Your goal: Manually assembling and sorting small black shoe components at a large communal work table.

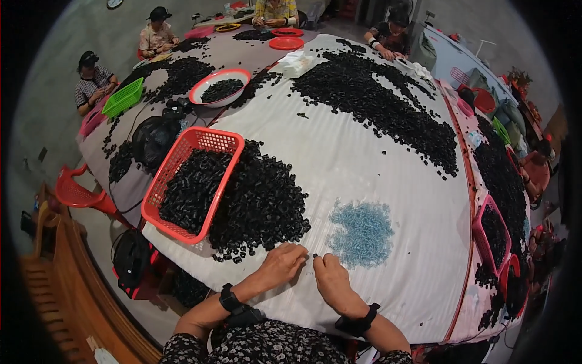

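My two hands meet low over the white cloth at the near edge of the table. My right hand [332,280] is closed, with a small black cylindrical piece [314,256] at its fingertips. Just beside it, my left hand [284,263] has its fingers pinched together; what is in them, if anything, is too small to make out. A heap of black cylindrical pieces [260,203] lies beyond my left hand. Past my right hand spreads a patch of small clear bluish pieces [362,233].
A red plastic basket [238,159] of black pieces stands at the left, against the heap. Farther off are a red-rimmed bowl [245,76], a green basket [124,97] and a large spread of black pieces [364,91]. Several people sit around the table. A pink basket [479,233] is at the right.
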